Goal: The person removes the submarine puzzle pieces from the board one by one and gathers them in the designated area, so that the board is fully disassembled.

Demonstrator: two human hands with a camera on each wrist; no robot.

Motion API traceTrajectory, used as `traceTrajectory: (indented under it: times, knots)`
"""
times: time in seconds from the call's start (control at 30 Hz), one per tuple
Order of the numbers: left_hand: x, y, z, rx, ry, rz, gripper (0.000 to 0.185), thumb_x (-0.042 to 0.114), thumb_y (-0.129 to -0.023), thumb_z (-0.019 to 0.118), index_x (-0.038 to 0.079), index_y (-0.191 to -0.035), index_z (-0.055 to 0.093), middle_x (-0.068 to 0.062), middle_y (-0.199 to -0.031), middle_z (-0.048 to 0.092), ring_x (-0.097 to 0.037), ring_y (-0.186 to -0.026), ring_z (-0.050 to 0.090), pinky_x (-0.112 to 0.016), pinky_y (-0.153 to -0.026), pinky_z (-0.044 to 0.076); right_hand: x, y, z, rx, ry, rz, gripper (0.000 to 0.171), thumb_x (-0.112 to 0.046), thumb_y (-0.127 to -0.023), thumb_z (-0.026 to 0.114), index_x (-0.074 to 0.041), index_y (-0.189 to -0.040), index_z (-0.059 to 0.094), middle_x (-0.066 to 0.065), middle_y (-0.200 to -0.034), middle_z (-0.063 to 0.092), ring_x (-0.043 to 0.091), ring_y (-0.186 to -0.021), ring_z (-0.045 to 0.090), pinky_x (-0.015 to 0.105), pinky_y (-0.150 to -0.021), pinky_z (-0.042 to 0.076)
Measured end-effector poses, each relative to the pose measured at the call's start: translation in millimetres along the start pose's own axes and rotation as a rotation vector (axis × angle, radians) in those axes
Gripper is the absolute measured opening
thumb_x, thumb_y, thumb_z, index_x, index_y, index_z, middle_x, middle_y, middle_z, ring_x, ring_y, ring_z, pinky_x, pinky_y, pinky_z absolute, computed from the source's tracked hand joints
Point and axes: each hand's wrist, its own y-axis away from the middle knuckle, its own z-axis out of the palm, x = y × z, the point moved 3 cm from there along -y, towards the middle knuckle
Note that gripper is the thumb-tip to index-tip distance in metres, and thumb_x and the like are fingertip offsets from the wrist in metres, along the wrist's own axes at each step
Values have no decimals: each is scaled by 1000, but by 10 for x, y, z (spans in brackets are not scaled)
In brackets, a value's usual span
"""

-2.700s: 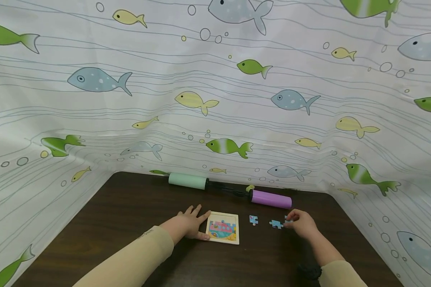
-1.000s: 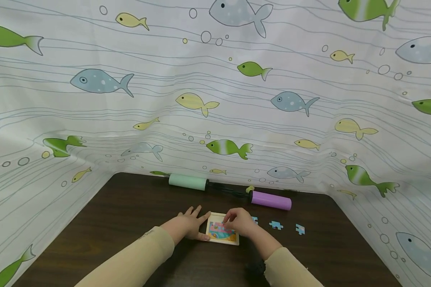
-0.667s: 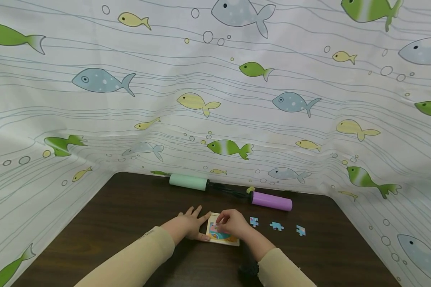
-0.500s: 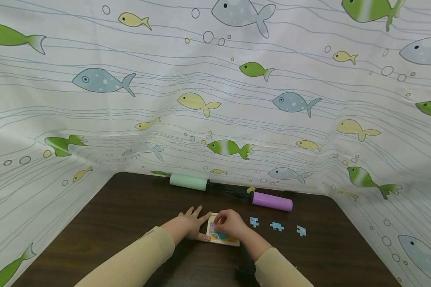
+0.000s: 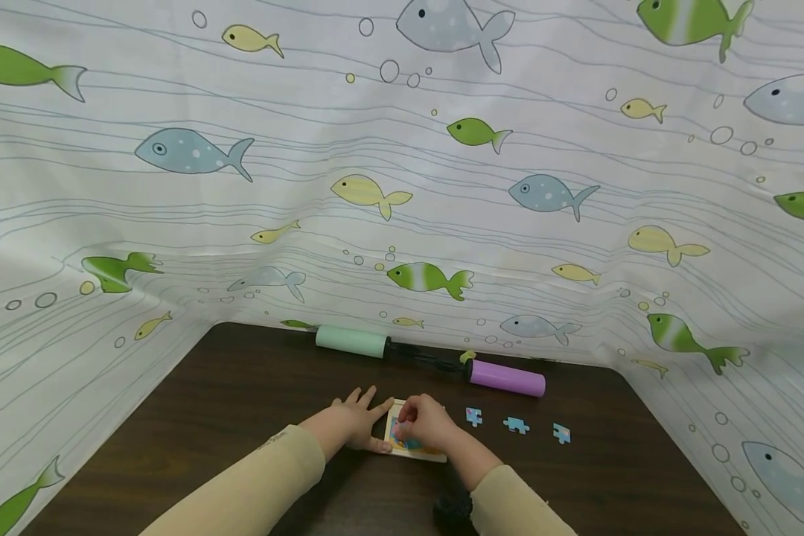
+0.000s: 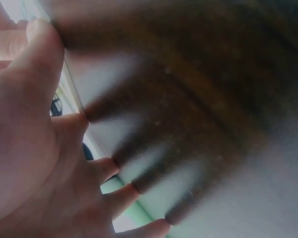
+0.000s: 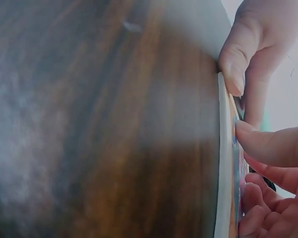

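Observation:
A small square jigsaw puzzle in a pale wooden frame (image 5: 418, 455) lies on the dark table. My left hand (image 5: 353, 426) rests on the table with spread fingers, its thumb and index finger touching the frame's left edge. Over the puzzle, my right hand (image 5: 431, 424) pinches a pink puzzle piece (image 5: 402, 430) with thumb and curled fingers; most of the piece is hidden. The right wrist view shows that thumb (image 7: 268, 145) low against the picture. Loose to the right of the frame lie three blue puzzle pieces, the left (image 5: 473, 417), middle (image 5: 517, 425) and right one (image 5: 561, 432).
At the back of the table (image 5: 254, 372) lie a mint-green cylinder (image 5: 351, 341) and a purple cylinder (image 5: 507, 377), with black parts (image 5: 429, 358) between them. A white fish-print curtain (image 5: 295, 246) surrounds the table on the back and sides.
The right hand has let go of the rightmost loose piece, left it slightly farther right, and moved left onto the framed puzzle, where it shifts slightly leftward. The left hand stays put.

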Motion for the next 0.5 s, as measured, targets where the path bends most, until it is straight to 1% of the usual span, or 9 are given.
traceTrajectory:
  times: [0.1,0.2,0.5]
  knots:
    - [-4,-4,6,3,10,0,89,70,-82,60,30,-157,30,-9,-161,22,-35,-145,23,-59,-109,27,-2,11,6,16,7,2,19,-5,-79,83,-6,-86,65,5,-86,48,19,-75,46,32,-65,39]
    - [-12,-4,7,1,1,3,89,70,-83,58,31,-157,28,-10,-161,21,-36,-145,22,-59,-109,27,-4,14,12,35,20,1,21,-7,-79,84,-7,-86,65,5,-89,48,19,-76,45,34,-66,40]
    - [-6,-6,8,11,-19,11,89,70,-83,58,31,-157,28,-10,-161,22,-37,-145,23,-60,-108,28,26,11,28,62,9,10,24,-8,-79,84,-10,-88,62,3,-90,52,19,-81,50,40,-72,46]
